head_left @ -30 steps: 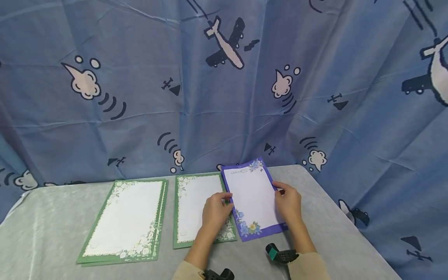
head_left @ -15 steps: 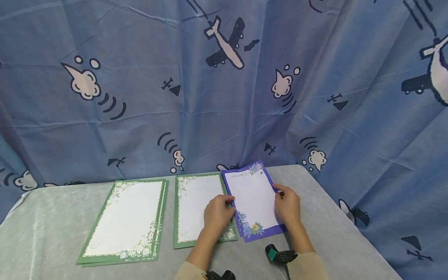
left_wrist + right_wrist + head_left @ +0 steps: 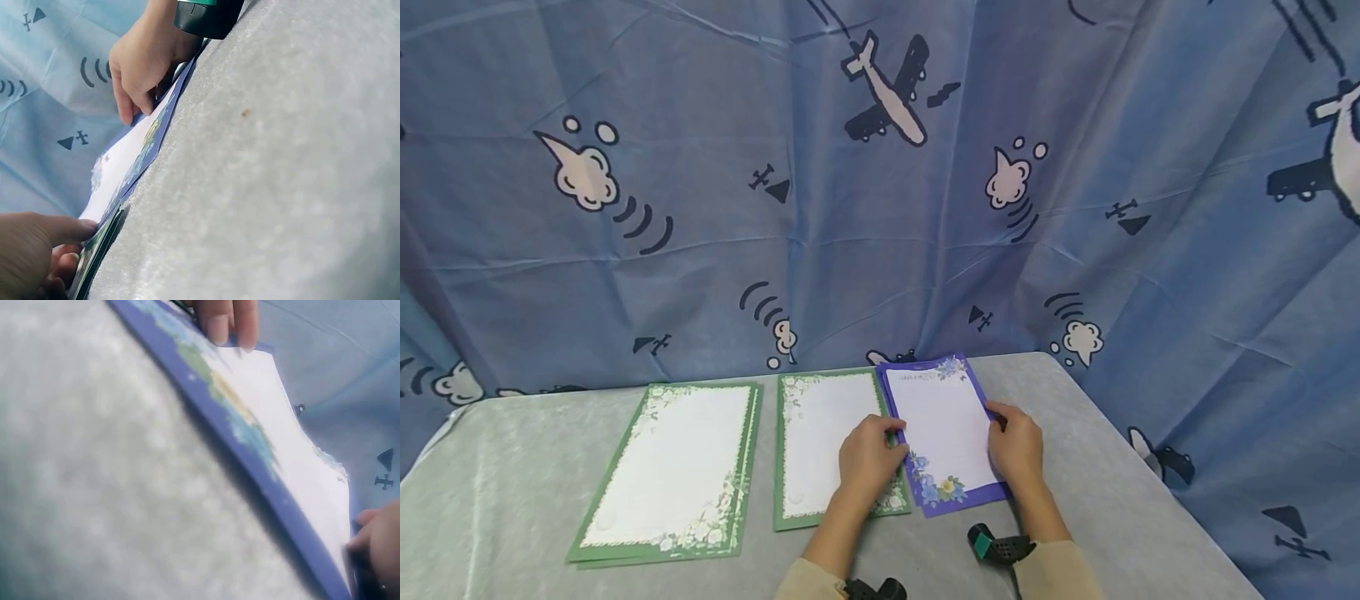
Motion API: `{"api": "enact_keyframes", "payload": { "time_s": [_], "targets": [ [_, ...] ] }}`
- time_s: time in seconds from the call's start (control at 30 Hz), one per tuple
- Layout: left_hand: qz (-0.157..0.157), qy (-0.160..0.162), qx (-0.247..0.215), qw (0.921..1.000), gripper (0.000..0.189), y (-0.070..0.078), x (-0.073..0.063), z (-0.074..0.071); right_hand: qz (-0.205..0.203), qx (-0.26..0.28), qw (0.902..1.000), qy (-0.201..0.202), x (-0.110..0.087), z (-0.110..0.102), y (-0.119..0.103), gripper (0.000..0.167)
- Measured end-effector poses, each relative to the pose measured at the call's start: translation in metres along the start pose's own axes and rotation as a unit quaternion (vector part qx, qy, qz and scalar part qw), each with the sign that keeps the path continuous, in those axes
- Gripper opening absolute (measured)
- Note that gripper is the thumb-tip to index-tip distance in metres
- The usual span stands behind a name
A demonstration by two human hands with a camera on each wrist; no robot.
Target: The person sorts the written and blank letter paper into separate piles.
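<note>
A purple-bordered sheet of letter paper (image 3: 946,429) with printed blue flowers lies at the table's right, another purple edge showing under it. My left hand (image 3: 868,454) pinches its left edge, the thumb on top in the left wrist view. At the opposite edge my right hand (image 3: 1018,446) grips the sheet with bent fingers. Seen from the right wrist, the paper (image 3: 300,456) bows slightly along its length. Directly left, partly behind my left hand, is a green-bordered sheet (image 3: 827,433) with white flowers.
Farther left lie green-bordered sheets (image 3: 673,467), slightly fanned at the edges. All the paper is on a grey cloth-covered table (image 3: 512,492). A blue curtain (image 3: 700,167) with aeroplane prints hangs right behind the table's back edge.
The purple sheet's far edge has come down and its left side has shifted a little right. My left hand moved slightly right with it; my right hand slid slightly toward me.
</note>
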State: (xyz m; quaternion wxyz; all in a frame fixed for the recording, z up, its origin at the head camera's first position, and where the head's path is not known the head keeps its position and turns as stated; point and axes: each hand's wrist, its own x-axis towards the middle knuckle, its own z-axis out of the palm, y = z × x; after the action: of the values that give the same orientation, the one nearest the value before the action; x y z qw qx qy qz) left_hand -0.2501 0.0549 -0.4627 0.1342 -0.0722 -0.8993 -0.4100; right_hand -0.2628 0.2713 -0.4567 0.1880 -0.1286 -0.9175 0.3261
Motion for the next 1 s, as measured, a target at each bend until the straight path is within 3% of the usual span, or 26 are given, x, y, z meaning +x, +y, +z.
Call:
{"api": "enact_keyframes", "payload": {
  "time_s": [0.27, 0.7, 0.87, 1.0],
  "targets": [
    [0.0, 0.001, 0.009, 1.0, 0.027, 0.002, 0.0, -0.001, 0.002, -0.027, 0.9996, -0.012, 0.0, 0.003, -0.002, 0.036],
    [-0.003, 0.001, 0.013, 0.9999, 0.039, 0.002, -0.001, 0.001, -0.039, -0.054, 0.9975, -0.023, -0.001, 0.007, 0.007, 0.039],
    [-0.004, -0.011, -0.011, 0.9999, 0.037, 0.002, 0.001, -0.001, -0.035, -0.051, 0.9981, -0.008, -0.001, 0.008, 0.009, 0.039],
    [-0.009, -0.028, -0.058, 0.9978, 0.032, 0.003, 0.003, -0.009, -0.036, -0.045, 0.9983, 0.006, -0.002, 0.011, 0.008, 0.038]
  ]
}}
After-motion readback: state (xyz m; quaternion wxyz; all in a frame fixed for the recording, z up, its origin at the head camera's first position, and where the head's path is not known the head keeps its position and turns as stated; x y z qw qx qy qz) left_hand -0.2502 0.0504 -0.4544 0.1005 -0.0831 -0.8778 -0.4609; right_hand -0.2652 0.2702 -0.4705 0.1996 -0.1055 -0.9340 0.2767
